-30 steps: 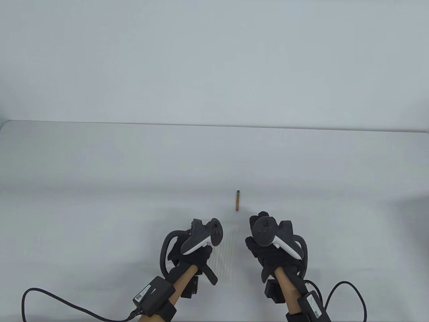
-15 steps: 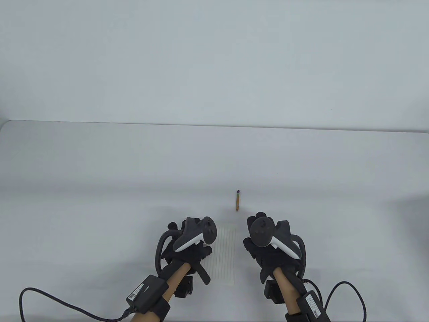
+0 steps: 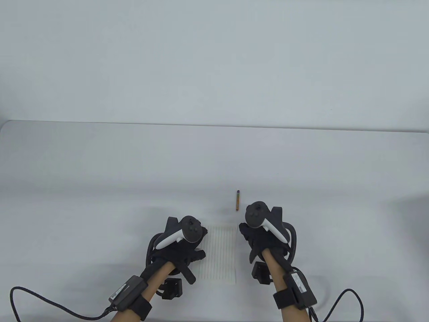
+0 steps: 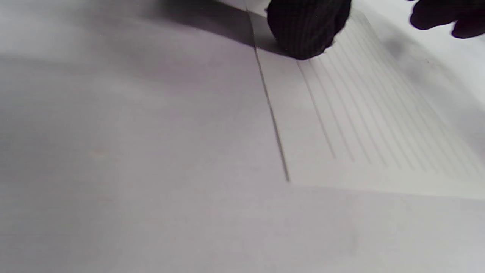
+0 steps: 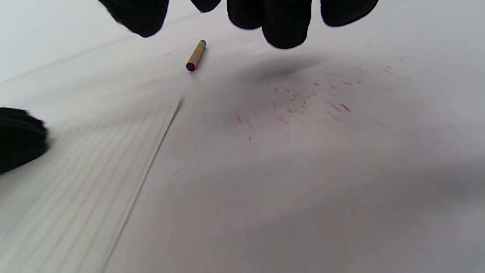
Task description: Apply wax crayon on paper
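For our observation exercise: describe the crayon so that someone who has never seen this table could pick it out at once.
On the white table, look just beyond the lined paper lying between the two gloved hands. The crayon lies flat past the paper's far right corner, near the right hand. It is the only coloured thing: a short stick in an orange-brown wrapper with dark purple ends.

no legible text anywhere

The lined paper [image 3: 219, 255] looks thin and matt on the smooth, matt white desk [image 3: 100, 174], the crayon [image 3: 237, 200] wears a paper wrapper, and the fingers [image 5: 286, 26] are clad in black knitted cloth.
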### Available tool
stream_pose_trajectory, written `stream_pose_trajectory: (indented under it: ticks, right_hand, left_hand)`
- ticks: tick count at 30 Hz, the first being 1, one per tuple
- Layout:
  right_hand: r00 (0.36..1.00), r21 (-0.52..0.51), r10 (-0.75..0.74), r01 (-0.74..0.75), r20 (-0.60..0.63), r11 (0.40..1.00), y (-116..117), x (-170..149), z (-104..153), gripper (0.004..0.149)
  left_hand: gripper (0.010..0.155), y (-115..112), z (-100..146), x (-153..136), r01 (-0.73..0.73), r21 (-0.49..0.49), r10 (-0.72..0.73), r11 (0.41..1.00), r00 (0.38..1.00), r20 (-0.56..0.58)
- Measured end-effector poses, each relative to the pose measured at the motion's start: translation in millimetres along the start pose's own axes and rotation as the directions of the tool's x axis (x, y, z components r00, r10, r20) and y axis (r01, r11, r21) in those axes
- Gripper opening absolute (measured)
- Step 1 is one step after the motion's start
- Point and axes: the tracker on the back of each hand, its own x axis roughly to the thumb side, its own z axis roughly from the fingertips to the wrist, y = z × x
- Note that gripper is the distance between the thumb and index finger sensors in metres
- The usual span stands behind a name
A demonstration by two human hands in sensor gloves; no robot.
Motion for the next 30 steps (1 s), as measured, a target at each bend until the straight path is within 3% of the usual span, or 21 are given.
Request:
stream_pose_trajectory:
  ticks: [4,8,12,14,20,30]
  right_hand:
    - [0.982,-0.096,0.139,-0.152,-0.129,0.984,-2.1,24.3,-43.2,0.067]
    - [0.964,-0.084,0.161,-0.182,-0.21,0.98,-2.2,42.9,-70.1,0.061]
    - [0.904,-0.138,0.335,-0.38,-0.263,0.915,7.1,56.3,-76.5,0.05]
    - [0.889,-0.127,0.363,-0.409,-0.279,0.904,8.0,61.9,-76.0,0.047]
    - [0.905,-0.147,0.327,-0.375,-0.272,0.915,9.3,61.5,-78.9,0.039]
    - [0.963,-0.207,0.169,-0.213,-0.212,0.955,1.7,41.4,-81.8,0.04]
  left_hand:
    - [0.074,-0.7,-0.6,-0.1,-0.019,-0.006,0.019,1.0,1.0,0.01]
    - [0.073,-1.0,-1.3,-0.4,-0.022,-0.012,0.022,1.0,1.0,0.014]
    - [0.074,-1.8,-1.8,-1.0,-0.039,-0.02,0.04,0.999,0.999,0.023]
    - [0.073,-1.8,-2.0,-1.4,-0.049,-0.026,0.05,0.998,0.998,0.026]
    - [0.074,-1.9,-2.3,-1.2,-0.048,-0.028,0.049,0.998,0.999,0.023]
    - [0.074,-1.4,-2.8,-1.3,-0.048,-0.03,0.048,0.998,0.999,0.016]
